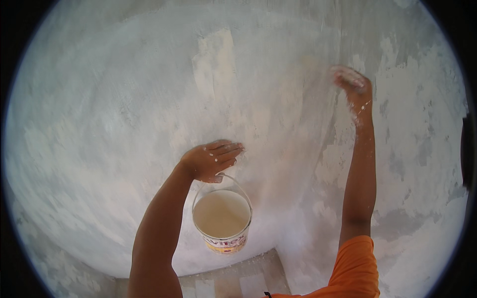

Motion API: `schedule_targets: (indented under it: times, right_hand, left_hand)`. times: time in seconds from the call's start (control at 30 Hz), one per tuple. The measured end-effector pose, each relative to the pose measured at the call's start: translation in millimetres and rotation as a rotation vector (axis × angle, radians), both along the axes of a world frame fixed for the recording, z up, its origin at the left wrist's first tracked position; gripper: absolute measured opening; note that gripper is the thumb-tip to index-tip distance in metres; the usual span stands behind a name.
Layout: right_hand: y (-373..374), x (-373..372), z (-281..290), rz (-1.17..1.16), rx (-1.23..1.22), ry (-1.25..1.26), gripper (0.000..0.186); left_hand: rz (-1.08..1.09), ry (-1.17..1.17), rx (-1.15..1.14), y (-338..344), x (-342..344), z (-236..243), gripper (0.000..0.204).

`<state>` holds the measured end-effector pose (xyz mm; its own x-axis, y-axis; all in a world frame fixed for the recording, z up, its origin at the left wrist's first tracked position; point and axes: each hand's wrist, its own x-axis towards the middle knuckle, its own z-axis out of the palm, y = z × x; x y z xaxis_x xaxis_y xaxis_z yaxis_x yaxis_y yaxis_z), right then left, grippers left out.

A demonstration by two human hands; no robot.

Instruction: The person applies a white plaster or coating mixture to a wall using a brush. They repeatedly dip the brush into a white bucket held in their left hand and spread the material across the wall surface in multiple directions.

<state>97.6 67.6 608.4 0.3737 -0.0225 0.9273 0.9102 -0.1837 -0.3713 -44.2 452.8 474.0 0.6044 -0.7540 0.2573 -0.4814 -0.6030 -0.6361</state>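
My left hand (pixel 213 159) lies with its fingers stretched along the mottled grey-white wall (pixel 119 94), its thumb hooked on the wire handle of a white bucket (pixel 225 242) with a printed band. Pale, creamy material (pixel 221 213) shows inside the hanging bucket. Higher on the right, my right hand (pixel 354 82) is raised near the wall, fingers bent and smeared by motion; whether it holds anything I cannot make out. White flecks mark both hands.
A wall corner runs down the right of the view. Below the bucket a floor (pixel 261 273) with pale patches meets the wall. A dark shape (pixel 465 151) sits at the far right edge.
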Motion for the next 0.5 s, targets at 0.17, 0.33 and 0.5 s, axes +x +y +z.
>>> schedule_targets:
  times: [0.17,0.33,0.5]
  right_hand:
    - [28.8,24.1,10.6,-0.28,0.239,0.004,0.016]
    - [51.5,6.9,-34.9,-0.302,-0.33,-0.255,0.021]
    - [24.8,-24.2,-31.5,0.196,-0.529,0.346,0.021]
  left_hand:
    - [-0.023,-0.031,0.031,3.0,-2.9,-0.8,0.045]
    - [-0.01,-0.017,0.024,-0.7,-7.3,4.3,0.045]
    - [0.101,0.029,0.149,-3.3,-11.7,8.8,0.056]
